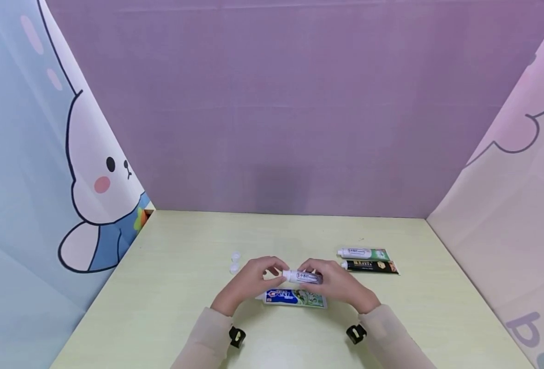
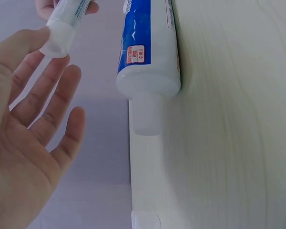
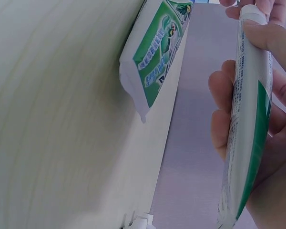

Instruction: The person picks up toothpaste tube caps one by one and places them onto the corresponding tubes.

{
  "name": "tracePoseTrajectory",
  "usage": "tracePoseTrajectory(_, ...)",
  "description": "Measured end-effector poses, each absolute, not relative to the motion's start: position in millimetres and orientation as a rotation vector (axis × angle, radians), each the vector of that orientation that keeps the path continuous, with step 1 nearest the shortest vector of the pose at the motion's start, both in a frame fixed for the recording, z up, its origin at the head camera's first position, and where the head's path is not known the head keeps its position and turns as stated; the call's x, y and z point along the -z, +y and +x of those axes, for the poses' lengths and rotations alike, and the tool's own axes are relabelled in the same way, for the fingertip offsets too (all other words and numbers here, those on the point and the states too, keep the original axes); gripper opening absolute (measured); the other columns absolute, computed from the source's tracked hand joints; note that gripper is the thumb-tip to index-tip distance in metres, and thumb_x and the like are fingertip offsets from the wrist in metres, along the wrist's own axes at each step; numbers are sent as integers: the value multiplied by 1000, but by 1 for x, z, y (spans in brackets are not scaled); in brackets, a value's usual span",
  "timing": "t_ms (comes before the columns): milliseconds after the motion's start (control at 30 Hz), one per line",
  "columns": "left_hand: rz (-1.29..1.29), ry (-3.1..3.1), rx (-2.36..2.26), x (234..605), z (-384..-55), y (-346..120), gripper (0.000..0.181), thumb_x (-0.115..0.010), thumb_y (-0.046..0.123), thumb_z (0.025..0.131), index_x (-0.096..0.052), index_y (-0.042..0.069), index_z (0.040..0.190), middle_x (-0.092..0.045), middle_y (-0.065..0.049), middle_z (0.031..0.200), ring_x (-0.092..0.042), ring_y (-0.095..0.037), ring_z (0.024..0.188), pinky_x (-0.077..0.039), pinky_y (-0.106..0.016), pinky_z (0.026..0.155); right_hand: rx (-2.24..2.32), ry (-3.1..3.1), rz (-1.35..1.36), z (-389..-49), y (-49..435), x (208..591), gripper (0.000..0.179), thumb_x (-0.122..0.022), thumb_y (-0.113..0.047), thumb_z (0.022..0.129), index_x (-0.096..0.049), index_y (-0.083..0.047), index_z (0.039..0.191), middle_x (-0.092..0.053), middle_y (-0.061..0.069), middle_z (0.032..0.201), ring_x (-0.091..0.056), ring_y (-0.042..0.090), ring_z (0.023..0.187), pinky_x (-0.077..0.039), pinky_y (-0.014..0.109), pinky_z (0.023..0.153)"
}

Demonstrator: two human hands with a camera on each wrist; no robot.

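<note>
In the head view my right hand [image 1: 338,282] grips a small white toothpaste tube [image 1: 306,277], raised above the table. The right wrist view shows this tube [image 3: 250,105] along my fingers, with a green stripe toward its flat end and my thumb near its top. My left hand [image 1: 253,281] pinches the white cap [image 2: 57,42] at the tube's other end between thumb and index finger; its remaining fingers are spread. Nearer to me, below both hands, a larger blue and green toothpaste tube [image 1: 295,298] lies flat, its translucent white end [image 2: 148,114] pointing left.
Right of my hands lie a white and green toothpaste tube [image 1: 364,253] and a black toothpaste tube [image 1: 370,266], side by side. Two small white round pieces [image 1: 234,268] rest on the table [image 1: 161,307] beyond my left hand. A purple backdrop [image 1: 290,107] stands behind.
</note>
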State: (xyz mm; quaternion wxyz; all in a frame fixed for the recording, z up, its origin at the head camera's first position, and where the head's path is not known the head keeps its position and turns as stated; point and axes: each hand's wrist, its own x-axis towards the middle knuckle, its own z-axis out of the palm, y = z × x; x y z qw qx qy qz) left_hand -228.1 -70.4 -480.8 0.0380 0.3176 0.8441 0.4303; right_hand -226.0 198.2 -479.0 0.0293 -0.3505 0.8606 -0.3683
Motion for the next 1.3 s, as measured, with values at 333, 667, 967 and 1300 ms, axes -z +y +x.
tracePoseTrajectory(333, 1019, 2624, -1322, 478, -227, -71, 23, -76, 20, 92, -69, 25, 114, -66, 14, 111, -63, -12, 96, -53, -42, 86, 1128, 2663, -1092, -225, 197, 477, 26, -73, -38, 93, -65, -28, 115, -68, -13, 103, -61, 6, 80, -54, 27, 70)
tracePoseTrajectory(667, 969, 2596, -1307, 480, -225, -71, 24, -64, 38, 99, -67, 27, 120, -67, 15, 110, -63, -8, 97, -53, -40, 86, 1123, 2668, -1079, -224, 196, 476, 27, -72, -39, 93, -65, -27, 116, -67, -14, 105, -64, 5, 87, -55, 27, 76)
tracePoseTrajectory(967, 909, 2601, -1262, 479, -225, -71, 25, -61, 39, 101, -69, 26, 120, -68, 17, 99, -62, -3, 93, -51, -37, 85, 1132, 2640, -1079, -223, 196, 474, 26, -72, -38, 94, -65, -28, 117, -67, -13, 106, -63, 6, 85, -55, 27, 73)
tracePoseTrajectory(1300, 946, 2645, -1247, 479, -225, -72, 29, -63, 40, 99, -70, 23, 122, -68, 15, 103, -61, -4, 97, -52, -40, 84, 1143, 2622, -1045, -222, 194, 472, 23, -72, -38, 93, -66, -27, 113, -67, -15, 102, -63, 6, 84, -55, 27, 74)
